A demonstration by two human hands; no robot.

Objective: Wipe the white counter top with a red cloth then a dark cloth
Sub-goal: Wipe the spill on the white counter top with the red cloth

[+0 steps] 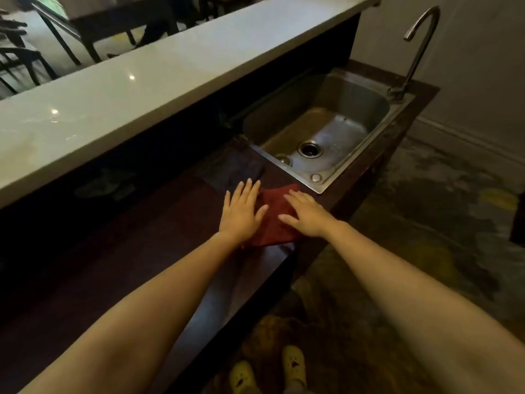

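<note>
Evidently both the left hand (241, 207) and the right hand (305, 214) lie spread flat on the red cloth (274, 220), probably smoothing it before lifting it to the white worktop (127, 89) above, with the dark cloth (231, 169) just beyond the left fingertips.

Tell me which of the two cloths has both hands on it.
The red cloth, under the left hand and right hand. The dark cloth lies untouched beyond it, nearer the sink.
</note>
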